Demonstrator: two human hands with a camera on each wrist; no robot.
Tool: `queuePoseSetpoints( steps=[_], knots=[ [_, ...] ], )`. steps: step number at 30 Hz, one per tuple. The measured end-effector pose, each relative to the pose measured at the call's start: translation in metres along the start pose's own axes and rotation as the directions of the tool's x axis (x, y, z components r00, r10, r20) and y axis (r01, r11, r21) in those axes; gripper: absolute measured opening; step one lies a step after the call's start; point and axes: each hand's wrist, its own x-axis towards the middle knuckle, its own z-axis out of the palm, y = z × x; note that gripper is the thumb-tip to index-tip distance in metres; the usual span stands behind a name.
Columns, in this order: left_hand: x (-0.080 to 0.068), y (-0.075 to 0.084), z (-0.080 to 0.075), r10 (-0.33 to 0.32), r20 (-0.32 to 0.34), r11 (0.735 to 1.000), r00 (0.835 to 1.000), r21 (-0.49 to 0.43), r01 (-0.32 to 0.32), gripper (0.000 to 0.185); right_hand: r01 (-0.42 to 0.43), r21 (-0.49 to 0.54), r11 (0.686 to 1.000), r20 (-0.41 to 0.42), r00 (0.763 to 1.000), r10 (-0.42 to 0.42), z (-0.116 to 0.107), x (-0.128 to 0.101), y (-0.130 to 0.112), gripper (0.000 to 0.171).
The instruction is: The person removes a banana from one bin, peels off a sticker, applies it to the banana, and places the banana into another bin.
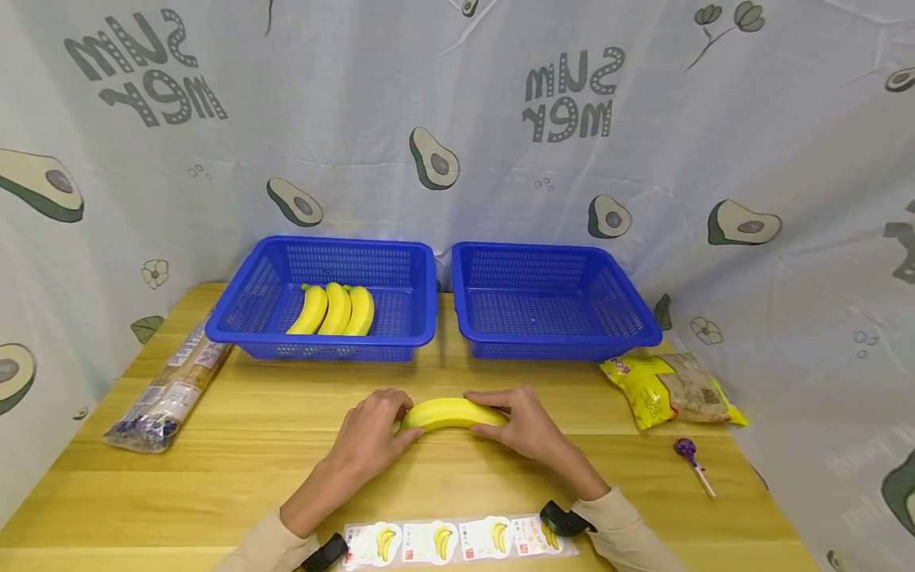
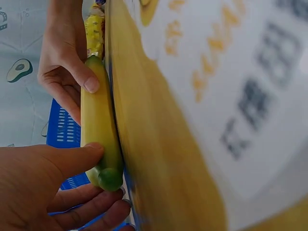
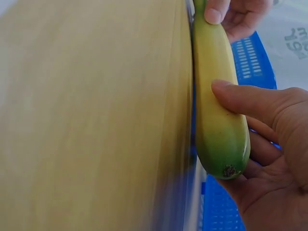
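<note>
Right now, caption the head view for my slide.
Left hand and right hand hold a banana in front of two baskets.

Blurry label (image 2: 226,91), left-wrist view

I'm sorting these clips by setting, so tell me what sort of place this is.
Probably a staged tabletop workspace: a wood-grain table, an avocado-print cloth hung behind it, and two blue baskets.

On the bench (image 1: 272,461), a purple-topped lollipop (image 1: 687,452) lies near a yellow packet (image 1: 672,389); a long clear-wrapped package (image 1: 174,389) lies left, before an avocado-print cloth (image 1: 500,191).
</note>
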Motion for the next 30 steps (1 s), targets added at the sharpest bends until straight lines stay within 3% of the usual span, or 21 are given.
queuePoseSetpoints(
  steps=[10, 17, 20, 26, 28, 30],
  knots=[
    [0.002, 0.002, -0.002, -0.009, 0.021, 1.0, 1.0, 0.006, 0.009, 0.032, -0.017, 0.0, 1.0, 0.01, 1.0, 0.017, -0.002, -0.001, -0.001, 0.049],
    [0.001, 0.007, -0.007, 0.007, 0.057, 1.0, 0.998, -0.002, -0.007, 0.042, -0.028, 0.005, 1.0, 0.023, 0.999, 0.028, -0.003, -0.004, -0.002, 0.051],
    [-0.002, 0.012, -0.01, 0.022, 0.043, 1.0, 0.999, 0.004, -0.022, 0.047, -0.034, 0.012, 0.999, 0.031, 0.999, 0.033, -0.003, -0.005, -0.003, 0.054],
    [-0.005, 0.03, -0.014, 0.124, -0.021, 0.987, 0.992, -0.099, -0.126, 0.05, -0.045, 0.025, 0.999, 0.106, 0.993, 0.042, -0.01, -0.004, -0.006, 0.064],
    [-0.005, 0.038, -0.014, 0.182, 0.002, 0.976, 0.983, -0.122, -0.18, 0.049, -0.046, 0.014, 0.999, 0.139, 0.989, 0.043, -0.015, -0.005, -0.006, 0.068],
    [-0.006, 0.046, -0.014, 0.244, 0.066, 0.964, 0.967, -0.128, -0.235, 0.045, -0.046, 0.013, 0.999, 0.164, 0.986, 0.043, -0.021, -0.006, -0.006, 0.071]
  ],
)
